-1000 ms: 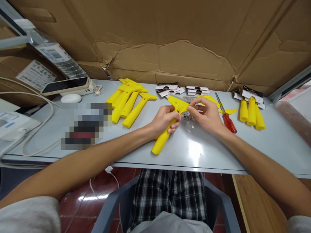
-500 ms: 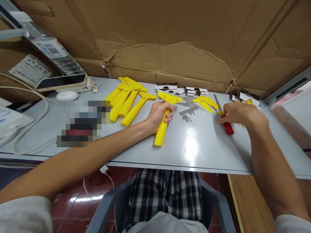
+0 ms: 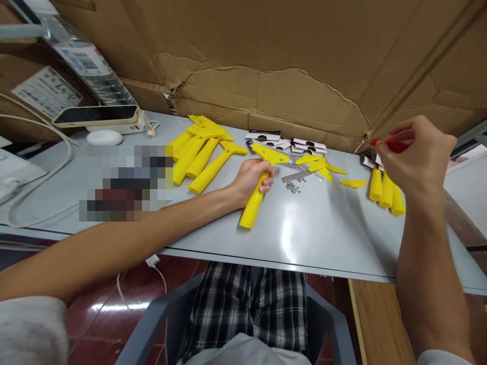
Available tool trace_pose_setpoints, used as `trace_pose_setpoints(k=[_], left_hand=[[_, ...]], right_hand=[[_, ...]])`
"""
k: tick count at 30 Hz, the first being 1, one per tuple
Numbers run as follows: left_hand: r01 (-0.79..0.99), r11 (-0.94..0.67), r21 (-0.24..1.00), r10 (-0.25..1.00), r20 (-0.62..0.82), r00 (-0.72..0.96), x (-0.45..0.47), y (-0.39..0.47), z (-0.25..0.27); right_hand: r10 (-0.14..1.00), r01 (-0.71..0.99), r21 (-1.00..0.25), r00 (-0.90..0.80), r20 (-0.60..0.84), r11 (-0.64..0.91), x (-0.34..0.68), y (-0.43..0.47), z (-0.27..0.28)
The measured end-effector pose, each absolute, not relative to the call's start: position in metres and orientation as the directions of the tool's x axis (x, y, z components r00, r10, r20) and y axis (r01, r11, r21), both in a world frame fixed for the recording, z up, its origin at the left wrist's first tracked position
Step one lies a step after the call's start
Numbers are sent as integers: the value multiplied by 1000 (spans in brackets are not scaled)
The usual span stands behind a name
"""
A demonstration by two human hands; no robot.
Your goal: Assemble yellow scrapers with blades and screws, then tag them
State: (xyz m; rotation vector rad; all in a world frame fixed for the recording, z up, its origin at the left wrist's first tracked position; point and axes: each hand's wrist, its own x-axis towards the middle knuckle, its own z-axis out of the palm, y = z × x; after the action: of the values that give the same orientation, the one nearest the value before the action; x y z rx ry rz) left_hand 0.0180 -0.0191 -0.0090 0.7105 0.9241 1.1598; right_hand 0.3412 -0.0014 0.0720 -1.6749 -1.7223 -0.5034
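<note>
My left hand (image 3: 249, 182) is wrapped round the neck of a yellow scraper (image 3: 251, 210), its wide head tilted up toward the back and a screw showing in it. Raised above the right side of the table, my right hand (image 3: 422, 157) grips a screwdriver (image 3: 395, 143) by its red handle; the shaft is hard to make out. Beyond the scraper lie metal blades (image 3: 296, 175), small screws (image 3: 292, 187) in a loose heap and several yellow blade covers (image 3: 318, 165). One more yellow cover (image 3: 353, 183) lies apart, left of and below my right hand.
Several yellow scrapers (image 3: 213, 165) are piled left of my left hand, and more yellow handles (image 3: 386, 192) lie at the right. White-and-black packets (image 3: 264, 136) line the cardboard (image 3: 304, 101) at the back. A phone (image 3: 97, 114), cables and a bottle (image 3: 89, 66) occupy the left.
My right hand has lifted the screwdriver off the table and up to the right, uncovering a yellow cover and handles. My left hand still holds the scraper in nearly the same place.
</note>
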Motion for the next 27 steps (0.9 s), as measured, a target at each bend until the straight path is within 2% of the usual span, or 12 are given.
trace_pose_setpoints(k=[2,4,7,9,11,16,27], left_hand=[[-445,265,856,964,-234,124,18,-18,-10],[-445,263,856,965,-228,132,18,-18,-11],[-443,262,857,965,-223,140,17,-18,-11],[-437,257,862,966,-216,141,17,-19,-11],[-429,249,868,968,-208,142,17,-20,-11],[-418,243,875,969,-204,138,18,-20,-11],[-412,253,875,966,-207,153,19,-20,-8]], right_hand=[[547,940,-265,109,830,214,330,0,70],[418,865,-307,127,900,398,321,4,67],[391,639,-396,157,907,659,314,9,66],[411,486,-454,200,890,747,311,12,65],[402,420,-468,241,883,777,310,16,64],[282,464,-365,240,929,807,302,16,57],[263,443,-343,233,936,828,290,11,53]])
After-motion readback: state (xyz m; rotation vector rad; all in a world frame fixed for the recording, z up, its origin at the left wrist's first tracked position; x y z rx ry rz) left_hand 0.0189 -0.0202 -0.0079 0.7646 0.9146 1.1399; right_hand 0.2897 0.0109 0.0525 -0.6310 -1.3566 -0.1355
